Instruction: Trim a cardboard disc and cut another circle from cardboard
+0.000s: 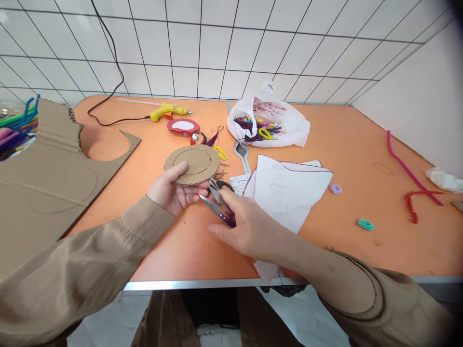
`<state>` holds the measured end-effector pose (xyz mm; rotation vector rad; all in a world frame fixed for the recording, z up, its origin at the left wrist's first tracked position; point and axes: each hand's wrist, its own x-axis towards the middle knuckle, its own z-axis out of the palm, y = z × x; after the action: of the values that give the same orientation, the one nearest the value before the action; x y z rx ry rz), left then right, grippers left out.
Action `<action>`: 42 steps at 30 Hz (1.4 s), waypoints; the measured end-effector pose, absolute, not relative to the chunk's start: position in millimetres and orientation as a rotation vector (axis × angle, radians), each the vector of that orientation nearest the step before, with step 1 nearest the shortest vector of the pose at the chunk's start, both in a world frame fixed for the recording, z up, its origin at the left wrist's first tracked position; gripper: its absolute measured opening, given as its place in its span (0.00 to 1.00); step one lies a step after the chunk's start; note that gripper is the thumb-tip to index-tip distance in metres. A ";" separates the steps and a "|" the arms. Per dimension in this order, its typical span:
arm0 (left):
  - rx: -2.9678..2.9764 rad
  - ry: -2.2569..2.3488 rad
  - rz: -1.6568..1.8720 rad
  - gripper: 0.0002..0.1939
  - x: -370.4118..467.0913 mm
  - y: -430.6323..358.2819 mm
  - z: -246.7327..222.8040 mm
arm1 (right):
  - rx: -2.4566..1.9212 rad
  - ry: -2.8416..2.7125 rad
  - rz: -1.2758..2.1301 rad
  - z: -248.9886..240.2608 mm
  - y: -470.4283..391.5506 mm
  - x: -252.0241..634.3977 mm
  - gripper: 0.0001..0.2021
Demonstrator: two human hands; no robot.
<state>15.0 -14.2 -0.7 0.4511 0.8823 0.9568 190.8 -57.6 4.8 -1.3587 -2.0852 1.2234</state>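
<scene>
My left hand [175, 190] grips a round piece of cardboard [197, 164] by its near left edge, thumb on top and fingers underneath. A smaller circle is marked on the disc's face. In my right hand [244, 219] is a pair of scissors [216, 205] with purple handles, blades apart, pointing toward the left hand just below the disc. Dark handles of another tool [224, 185] show behind the blades, partly hidden. White cloth [289, 188] with dark stitching along an edge lies beside the right hand.
A large cut cardboard sheet [47, 178] covers the left side. Toward the wall lie a yellow glue gun [168, 112], a red oval piece with a white centre [183, 126] and a plastic bag [289, 127] of threads. Pipe cleaners [412, 168] lie at right.
</scene>
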 end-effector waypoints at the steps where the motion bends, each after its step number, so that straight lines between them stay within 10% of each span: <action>1: 0.446 0.897 0.958 0.22 15.1 -14.1 -0.3 | -1.377 -2.095 1.199 5.2 -57.3 190.1 0.16; 12: 0.433 0.921 0.939 0.25 16.0 -13.2 2.9 | -1.242 -2.269 1.128 -2.2 -56.3 191.3 0.02; 42: 0.424 0.923 0.973 0.20 24.8 -24.0 8.6 | -1.025 -1.958 1.528 0.2 -51.4 195.1 0.17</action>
<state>24.8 -24.0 8.6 0.4240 0.9227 0.9733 195.1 -51.4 0.2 -1.0245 -1.9579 1.5279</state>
